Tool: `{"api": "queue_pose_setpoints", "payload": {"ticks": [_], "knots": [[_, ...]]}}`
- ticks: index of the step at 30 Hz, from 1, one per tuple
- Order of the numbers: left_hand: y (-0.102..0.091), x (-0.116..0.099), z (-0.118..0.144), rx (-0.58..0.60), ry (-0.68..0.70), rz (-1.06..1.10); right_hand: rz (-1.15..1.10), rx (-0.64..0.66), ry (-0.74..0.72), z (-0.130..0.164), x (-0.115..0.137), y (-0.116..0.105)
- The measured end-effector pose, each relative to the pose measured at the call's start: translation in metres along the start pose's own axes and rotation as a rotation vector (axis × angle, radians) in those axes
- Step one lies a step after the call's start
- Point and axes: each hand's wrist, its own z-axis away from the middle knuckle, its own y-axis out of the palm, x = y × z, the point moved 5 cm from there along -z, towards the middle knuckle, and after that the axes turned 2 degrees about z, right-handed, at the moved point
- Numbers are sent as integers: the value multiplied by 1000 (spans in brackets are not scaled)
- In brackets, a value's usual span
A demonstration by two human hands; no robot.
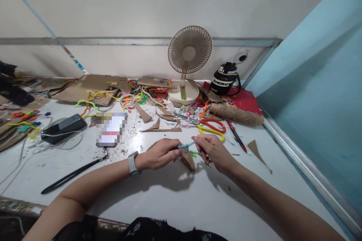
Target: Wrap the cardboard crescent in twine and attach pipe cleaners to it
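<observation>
My left hand (160, 154), with a white watch on its wrist, grips a small twine-wrapped cardboard piece (189, 159) just above the white table (175, 199). My right hand (213, 150) pinches one end of a light blue pipe cleaner (186, 145) that runs across to my left fingertips. A bit of green pipe cleaner (194, 154) pokes out beside the twine-wrapped piece. Both hands meet near the middle of the table, close together.
Behind the hands lie red scissors (210, 123), yellow scissors (211, 131), a red pen (236, 136), a twine roll (239, 115), cardboard scraps (162, 127) and a pipe-cleaner heap (141, 94). A desk fan (188, 64), black bottle (224, 79), phone (111, 130), power bank (63, 128) and black strap (73, 175) sit around.
</observation>
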Motion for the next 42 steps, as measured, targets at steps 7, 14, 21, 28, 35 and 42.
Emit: {"api": "queue_pose_setpoints", "payload": {"ticks": [7,14,21,28,35,42], "knots": [[4,1,-1,34,9,-10,27,15,9,2,-1,3],[5,0,-2,54,20,-35,45,33,3,4,0,6],[7,0,-2,43,9,-54,78,53,-20,8,1,11],[7,6,-3,-43,-50,-31,96,-37,-174,6,8,7],[3,16,-5,-200,-158,142,324,48,-261,9,11,12],[-6,24,-5,-403,-164,71,384,72,-277,12,7,19]]}}
